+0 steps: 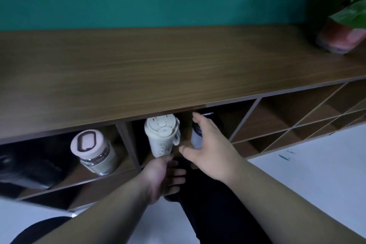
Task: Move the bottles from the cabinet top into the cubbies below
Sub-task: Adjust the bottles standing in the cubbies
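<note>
A cream bottle (pixel 162 137) with a flip lid stands in the middle cubby of the wooden cabinet (pixel 158 69). My left hand (pixel 165 177) is just under its base, thumb touching the bottom, fingers apart and not wrapped around it. To its right in the same cubby stands a dark bottle (pixel 196 134) with a black lid. My right hand (pixel 210 150) is spread beside it, with the bottle showing between thumb and forefinger and no grip closed on it. A glass bottle (pixel 95 153) with a pink lid stands in the left cubby.
A potted plant (pixel 339 37) sits at the far right of the cabinet top. A dark object (pixel 29 168) fills the far-left cubby. Diagonal-divided cubbies (pixel 293 117) run to the right. My dark-clothed legs (pixel 213 204) are below, over a pale floor.
</note>
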`<state>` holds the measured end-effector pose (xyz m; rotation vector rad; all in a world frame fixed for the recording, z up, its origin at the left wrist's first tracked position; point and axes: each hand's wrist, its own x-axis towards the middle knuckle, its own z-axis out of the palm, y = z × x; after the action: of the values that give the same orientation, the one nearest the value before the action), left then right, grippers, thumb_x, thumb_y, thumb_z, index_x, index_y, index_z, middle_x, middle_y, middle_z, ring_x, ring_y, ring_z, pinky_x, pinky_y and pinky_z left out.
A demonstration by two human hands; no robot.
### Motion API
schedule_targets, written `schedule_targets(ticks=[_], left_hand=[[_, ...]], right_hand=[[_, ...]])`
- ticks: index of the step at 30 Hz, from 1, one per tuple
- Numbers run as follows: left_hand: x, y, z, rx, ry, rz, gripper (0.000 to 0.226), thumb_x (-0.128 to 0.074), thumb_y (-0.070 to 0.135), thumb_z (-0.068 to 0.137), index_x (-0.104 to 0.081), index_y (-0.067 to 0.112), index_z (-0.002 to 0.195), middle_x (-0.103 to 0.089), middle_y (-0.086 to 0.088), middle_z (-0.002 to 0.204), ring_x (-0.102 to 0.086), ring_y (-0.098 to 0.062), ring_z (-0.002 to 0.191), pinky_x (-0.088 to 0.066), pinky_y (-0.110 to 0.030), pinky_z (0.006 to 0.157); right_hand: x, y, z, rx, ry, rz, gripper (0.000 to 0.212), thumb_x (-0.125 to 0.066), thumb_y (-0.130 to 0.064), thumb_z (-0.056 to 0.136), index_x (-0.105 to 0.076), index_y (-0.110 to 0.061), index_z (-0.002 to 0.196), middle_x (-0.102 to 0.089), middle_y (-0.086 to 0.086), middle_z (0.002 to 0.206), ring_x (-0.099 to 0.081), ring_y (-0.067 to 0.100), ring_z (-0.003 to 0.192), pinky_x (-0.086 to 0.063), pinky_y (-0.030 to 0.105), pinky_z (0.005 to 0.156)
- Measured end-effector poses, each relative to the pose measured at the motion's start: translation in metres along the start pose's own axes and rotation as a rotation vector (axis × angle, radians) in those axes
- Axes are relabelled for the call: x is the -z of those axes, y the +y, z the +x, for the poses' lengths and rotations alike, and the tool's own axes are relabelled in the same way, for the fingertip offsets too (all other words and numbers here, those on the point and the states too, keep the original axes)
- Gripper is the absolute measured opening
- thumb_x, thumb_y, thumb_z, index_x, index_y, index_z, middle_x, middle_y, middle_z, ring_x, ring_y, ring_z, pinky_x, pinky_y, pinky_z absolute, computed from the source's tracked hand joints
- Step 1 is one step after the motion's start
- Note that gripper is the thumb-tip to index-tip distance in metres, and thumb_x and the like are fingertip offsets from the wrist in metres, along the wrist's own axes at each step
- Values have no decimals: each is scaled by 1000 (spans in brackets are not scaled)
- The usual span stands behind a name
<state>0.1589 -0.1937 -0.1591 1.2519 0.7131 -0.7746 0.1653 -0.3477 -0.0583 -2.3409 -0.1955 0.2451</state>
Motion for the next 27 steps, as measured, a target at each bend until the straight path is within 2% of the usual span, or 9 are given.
schedule_targets(ticks=[2,5,7,10,14,17,20,24,27], left_hand=[[9,1,-4,-7,38,-23,48,-45,45,98,-60,9,126,-76,-14,104,-71,-29,89,-54,-37,69],[18,3,-6,-33,92,-67,55,-50,52,93,-62,11,127,-73,-15,109,-71,-32,95,-56,-40,71],[20,6,-4,-61,125,-111,59,-49,59,91,-66,12,123,-72,-15,111,-69,-33,100,-56,-44,82],[21,11,-3,-89,171,-175,69,-35,72,92,-64,17,121,-70,-13,116,-67,-32,102,-50,-52,98],[21,19,-8,-135,189,-183,65,-29,77,91,-62,27,115,-72,-8,115,-66,-28,107,-47,-52,103],[22,25,-9,-181,168,-163,65,-26,79,90,-61,35,120,-69,-6,126,-62,-26,116,-47,-44,98],[22,27,-8,-196,178,-148,61,-25,82,88,-64,37,101,-70,-4,121,-64,-24,109,-47,-40,87],[20,28,-9,-200,175,-154,59,-24,82,88,-63,39,102,-69,-5,123,-63,-26,114,-48,-42,89],[20,28,-8,-206,189,-165,59,-25,80,89,-63,36,93,-70,-4,116,-63,-26,111,-49,-44,91]], right_hand=[[-8,-2,12,-11,-28,-6,98,-75,-40,78,-17,-26,156,-25,-10,161,-26,8,147,-26,27,115],[-16,-3,32,-16,-45,-39,100,-79,-44,70,-25,-29,152,-31,-11,155,-31,9,144,-32,33,114],[-21,-4,42,-10,-69,-40,95,-81,-43,67,-32,-29,146,-37,-11,147,-37,8,138,-35,31,110],[-26,-5,52,-14,-112,2,93,-85,-39,65,-35,-28,143,-40,-13,137,-39,3,129,-31,22,102],[-34,-4,61,-49,-124,45,88,-87,-33,63,-40,-27,137,-44,-11,129,-46,6,123,-36,23,99],[-43,-2,67,-73,-103,89,83,-87,-38,54,-49,-28,127,-56,-7,128,-57,7,115,-46,28,100],[-48,0,70,-66,-93,109,80,-84,-42,48,-55,-31,121,-63,-8,122,-62,4,109,-50,30,97],[-50,3,71,-53,-90,113,64,-87,-28,60,-56,-35,115,-66,-9,119,-63,3,105,-48,21,89],[-50,4,71,-61,-88,98,67,-85,-30,63,-55,-32,123,-65,-10,121,-62,4,109,-47,25,95]])
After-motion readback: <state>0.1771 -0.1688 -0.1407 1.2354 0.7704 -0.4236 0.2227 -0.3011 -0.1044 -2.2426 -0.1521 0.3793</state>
